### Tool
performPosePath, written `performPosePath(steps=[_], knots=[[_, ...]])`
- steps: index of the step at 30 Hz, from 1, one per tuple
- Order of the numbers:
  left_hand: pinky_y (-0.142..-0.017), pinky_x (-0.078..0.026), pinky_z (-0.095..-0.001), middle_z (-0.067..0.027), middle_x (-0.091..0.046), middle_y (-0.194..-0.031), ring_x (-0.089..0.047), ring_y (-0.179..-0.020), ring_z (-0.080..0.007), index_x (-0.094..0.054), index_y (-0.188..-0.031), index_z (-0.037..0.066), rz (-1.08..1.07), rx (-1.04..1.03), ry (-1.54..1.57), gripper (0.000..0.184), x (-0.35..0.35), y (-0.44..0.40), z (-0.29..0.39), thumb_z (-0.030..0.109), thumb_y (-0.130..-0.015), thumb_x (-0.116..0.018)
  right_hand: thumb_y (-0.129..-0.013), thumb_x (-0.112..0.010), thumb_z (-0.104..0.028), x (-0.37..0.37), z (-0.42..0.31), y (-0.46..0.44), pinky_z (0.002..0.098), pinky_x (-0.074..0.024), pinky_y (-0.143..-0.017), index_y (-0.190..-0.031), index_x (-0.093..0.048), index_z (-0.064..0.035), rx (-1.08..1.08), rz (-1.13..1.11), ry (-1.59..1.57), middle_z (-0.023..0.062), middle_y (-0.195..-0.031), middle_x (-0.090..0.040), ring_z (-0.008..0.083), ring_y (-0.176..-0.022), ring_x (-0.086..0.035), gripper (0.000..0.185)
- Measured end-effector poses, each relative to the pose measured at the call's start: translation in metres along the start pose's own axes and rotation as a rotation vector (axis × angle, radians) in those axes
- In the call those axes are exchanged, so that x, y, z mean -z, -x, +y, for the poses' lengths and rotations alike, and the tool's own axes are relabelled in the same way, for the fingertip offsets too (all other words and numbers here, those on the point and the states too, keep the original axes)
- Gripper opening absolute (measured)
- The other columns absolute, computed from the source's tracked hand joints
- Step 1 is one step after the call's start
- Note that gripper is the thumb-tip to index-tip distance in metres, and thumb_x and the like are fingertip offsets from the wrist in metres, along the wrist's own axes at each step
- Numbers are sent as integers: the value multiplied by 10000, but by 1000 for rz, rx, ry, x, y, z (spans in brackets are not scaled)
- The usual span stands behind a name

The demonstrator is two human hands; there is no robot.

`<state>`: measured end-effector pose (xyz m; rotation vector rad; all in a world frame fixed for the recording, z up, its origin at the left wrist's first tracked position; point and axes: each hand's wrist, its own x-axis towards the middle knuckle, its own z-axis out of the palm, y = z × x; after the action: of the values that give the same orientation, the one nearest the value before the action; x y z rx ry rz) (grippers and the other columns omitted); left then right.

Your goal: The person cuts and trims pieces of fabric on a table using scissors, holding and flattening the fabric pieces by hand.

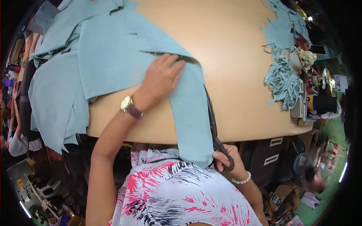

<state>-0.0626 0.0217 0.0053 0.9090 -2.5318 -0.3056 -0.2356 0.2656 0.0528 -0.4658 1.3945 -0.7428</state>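
A light blue-green fabric piece (192, 113) runs over the table's near edge and down against my body. My left hand (161, 77), with a watch on its wrist, lies on the cloth with its fingers stretched out, beside a slit-like gap where layers part. At the table's near edge, my right hand (230, 160) is closed around the dark handles of long scissors (213, 126). Their length points away from me along the fabric's right edge. The right thumb lies at the cloth's lower right corner. Whether the blades are apart cannot be made out.
More blue-green cloth (56, 90) is heaped at the left, hanging over the edge. On the tan table's (241, 105) right side lie a tangle of fabric strips (283, 81), cloth scraps (281, 32) and a black cylindrical container (324, 103). Other people are at the far left and right.
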Motion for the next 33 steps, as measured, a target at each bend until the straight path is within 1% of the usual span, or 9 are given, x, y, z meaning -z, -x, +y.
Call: performPosePath(steps=[2,5,8,11,14,17,20,23,33], knots=[[-871,-405,-389,-139,-544,-1094,-491,-1048,-297,-575,-1058,52,-109,99,-44,277,4,-36,-20,180,-814,-548,-816,-626,-173,0,-1,0,188,-325,-367,-647,-524,-24,-12,-8,-45,1,-457,-483,54,-371,-442,248],[-825,-416,-396,-132,-545,-1066,-498,-1019,-285,-578,-1051,51,71,7,-110,263,-11,-76,-55,174,-824,-532,-819,-619,-172,2,3,-2,192,-316,-360,-646,-523,-28,20,-25,-81,-3,-455,-475,50,-362,-420,245],[-842,-400,-422,-128,-527,-1105,-472,-1057,-290,-535,-1115,57,95,19,-160,306,-24,-108,-88,174,-833,-516,-823,-612,-170,2,3,-2,188,-314,-367,-650,-519,-24,7,-32,-119,-6,-460,-473,47,-366,-417,245],[-906,-361,-450,-136,-474,-1192,-428,-1118,-304,-469,-1195,70,87,141,-376,368,-26,-120,-92,175,-843,-501,-826,-608,-167,1,7,-2,188,-312,-366,-667,-518,-19,24,-45,-159,-13,-470,-463,46,-369,-414,235],[-983,-282,-497,-150,-381,-1305,-337,-1219,-319,-388,-1276,92,148,4,-261,484,-15,-93,-56,283,-849,-512,-829,-601,-161,2,7,-2,190,-314,-374,-692,-503,-9,16,-60,-157,-4,-508,-447,53,-392,-397,227],[-1021,-215,-523,-157,-299,-1374,-260,-1277,-329,-339,-1317,85,-4,-133,-119,712,-10,-52,-28,496,-780,-560,-825,-602,-160,1,7,-3,192,-317,-377,-688,-500,-8,17,-47,-158,-3,-504,-444,55,-392,-398,229],[-1030,-175,-546,-161,-267,-1394,-223,-1295,-338,-283,-1343,51,-110,-83,-64,995,-12,-29,-21,677,-633,-588,-808,-621,-177,3,12,-6,192,-317,-371,-696,-515,-8,64,-45,-141,3,-486,-462,57,-380,-416,230],[-1028,-177,-547,-170,-274,-1386,-236,-1286,-348,-273,-1338,13,-107,-114,-127,1111,-13,-25,-23,738,-558,-590,-798,-628,-178,1,7,-9,193,-323,-373,-694,-518,-9,70,-38,-158,11,-475,-476,61,-377,-429,227],[-1028,-174,-547,-175,-284,-1379,-254,-1274,-354,-268,-1332,-11,-84,-103,-85,1127,-15,-23,-24,737,-553,-591,-801,-617,-200,-4,-2,-21,191,-331,-379,-686,-498,-20,70,-19,-194,23,-483,-478,69,-387,-436,244]])
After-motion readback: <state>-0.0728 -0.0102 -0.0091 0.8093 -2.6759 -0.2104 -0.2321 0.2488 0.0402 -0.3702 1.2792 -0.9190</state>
